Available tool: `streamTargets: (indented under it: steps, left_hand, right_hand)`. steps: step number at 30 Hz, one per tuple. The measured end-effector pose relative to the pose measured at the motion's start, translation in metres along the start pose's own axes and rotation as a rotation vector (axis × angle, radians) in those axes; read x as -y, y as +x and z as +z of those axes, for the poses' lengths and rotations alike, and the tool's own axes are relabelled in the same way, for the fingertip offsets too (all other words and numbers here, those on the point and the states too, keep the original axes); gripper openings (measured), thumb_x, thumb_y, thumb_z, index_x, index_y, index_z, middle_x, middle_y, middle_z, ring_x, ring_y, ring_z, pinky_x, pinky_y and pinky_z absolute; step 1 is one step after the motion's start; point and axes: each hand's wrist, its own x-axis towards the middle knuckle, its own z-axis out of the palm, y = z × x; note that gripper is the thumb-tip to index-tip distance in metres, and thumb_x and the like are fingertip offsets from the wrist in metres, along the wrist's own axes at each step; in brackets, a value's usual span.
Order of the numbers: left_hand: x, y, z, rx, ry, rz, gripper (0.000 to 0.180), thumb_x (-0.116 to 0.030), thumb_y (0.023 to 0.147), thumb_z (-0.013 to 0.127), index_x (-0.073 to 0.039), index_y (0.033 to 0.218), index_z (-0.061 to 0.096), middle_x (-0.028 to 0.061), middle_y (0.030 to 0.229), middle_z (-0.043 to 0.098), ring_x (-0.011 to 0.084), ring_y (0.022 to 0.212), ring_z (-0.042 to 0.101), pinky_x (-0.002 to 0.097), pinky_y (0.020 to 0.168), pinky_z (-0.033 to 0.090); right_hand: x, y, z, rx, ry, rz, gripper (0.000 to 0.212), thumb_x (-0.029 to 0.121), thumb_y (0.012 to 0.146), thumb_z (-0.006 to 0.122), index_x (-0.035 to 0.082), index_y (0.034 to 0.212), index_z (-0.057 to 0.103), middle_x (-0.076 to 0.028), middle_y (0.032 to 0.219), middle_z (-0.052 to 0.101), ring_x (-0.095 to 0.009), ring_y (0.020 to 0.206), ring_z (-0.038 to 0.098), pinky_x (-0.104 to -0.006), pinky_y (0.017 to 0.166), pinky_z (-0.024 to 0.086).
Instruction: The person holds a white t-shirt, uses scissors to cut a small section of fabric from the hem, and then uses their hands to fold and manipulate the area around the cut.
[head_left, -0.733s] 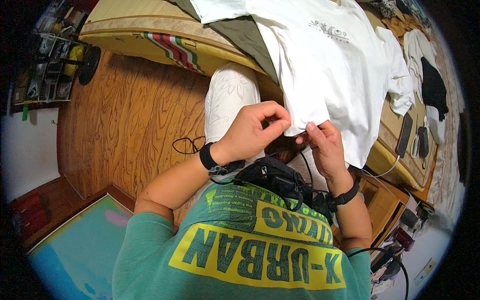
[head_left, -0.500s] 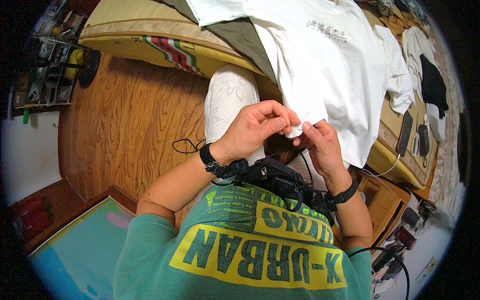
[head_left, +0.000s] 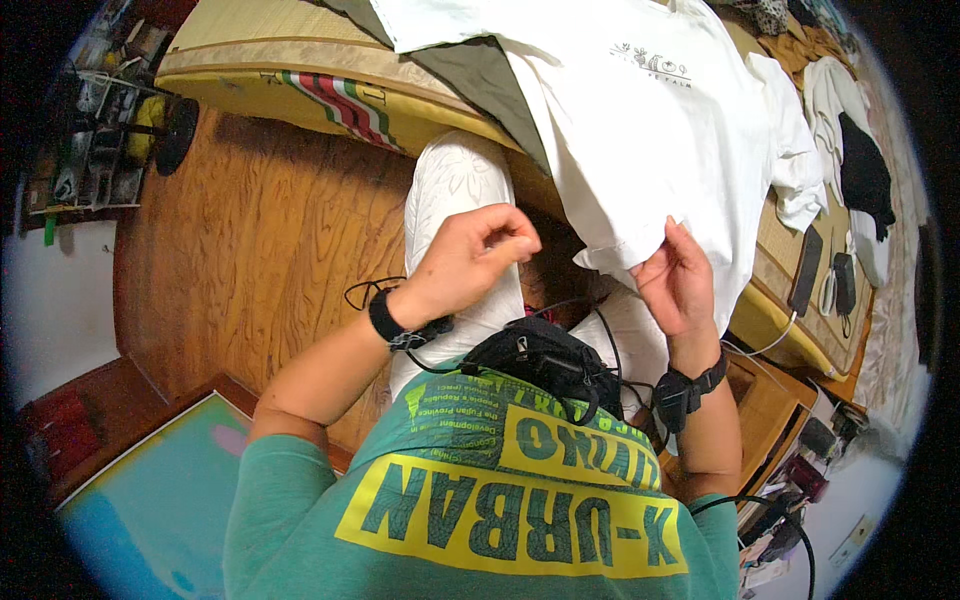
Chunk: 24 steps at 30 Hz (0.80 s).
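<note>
A white T-shirt point(head_left: 650, 130) with a small dark print lies over the edge of a mat-topped bed, its hem hanging toward my lap. My right hand point(head_left: 680, 285) is at that hem, thumb and fingers closed on the cloth's edge. Left of the hem, apart from the shirt, my left hand point(head_left: 470, 255) hovers above my pale-trousered knee point(head_left: 455, 165). Its fingers are curled and the tips pressed together. Anything between those tips is too small to make out.
An olive cloth point(head_left: 490, 85) lies under the shirt on the bed point(head_left: 290, 45). A black power strip point(head_left: 806, 270) with a white cable rests at the right. A black pouch point(head_left: 540, 360) sits at my waist. More clothes point(head_left: 865, 165) lie far right.
My left hand has let go of the shirt's hem and moved left. My right hand has shifted right along the hem, and the hem's corner now hangs loose.
</note>
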Motion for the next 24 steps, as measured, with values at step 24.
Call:
streamTargets:
  steps: [24]
  left_hand:
    - [-0.011, 0.026, 0.031, -0.288, -0.006, 0.363, 0.005, -0.001, 0.087, 0.063, 0.001, 0.089, 0.06, 0.0055, 0.085, 0.063, 0.0117, 0.079, 0.059, 0.0261, 0.074, 0.048]
  right_hand:
    - [-0.018, -0.008, 0.011, -0.021, -0.168, -0.041, 0.027, 0.022, 0.101, 0.043, -0.004, 0.101, 0.051, -0.019, 0.107, 0.063, -0.026, 0.097, 0.066, -0.0387, 0.083, 0.054]
